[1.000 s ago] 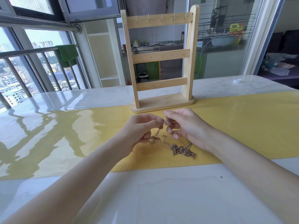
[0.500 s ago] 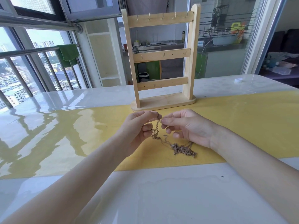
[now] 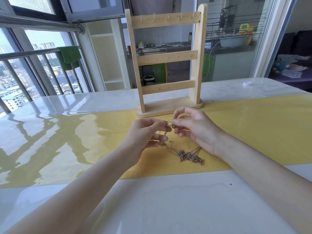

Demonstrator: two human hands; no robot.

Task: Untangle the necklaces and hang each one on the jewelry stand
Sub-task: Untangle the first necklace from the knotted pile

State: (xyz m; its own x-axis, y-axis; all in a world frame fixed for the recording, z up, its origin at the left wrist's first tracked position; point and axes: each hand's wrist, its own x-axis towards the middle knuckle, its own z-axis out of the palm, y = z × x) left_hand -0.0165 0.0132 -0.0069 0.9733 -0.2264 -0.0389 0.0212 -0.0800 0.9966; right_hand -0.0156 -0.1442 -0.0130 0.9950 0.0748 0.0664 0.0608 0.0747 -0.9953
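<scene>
A: Where are the necklaces [image 3: 190, 155] found?

B: A knotted clump is seen lying on the yellow mat [image 3: 253, 125] at centre frame, just below the right hand [image 3: 194, 130]. From it, thin chain is drawn up and to the left, toward both hands.

A: How is the chain held?

B: A short stretch is pinched by the left hand [image 3: 145, 134] and by the right hand, fingertips almost touching; a lower strand is caught in the left hand's curled fingers.

A: And the stand [image 3: 168, 61]?

B: It is placed upright on the counter [image 3: 50, 105] just above the hands, its hooks bare. The clump is judged nearer the right hand, so the pulling apart is likely led from there.
</scene>
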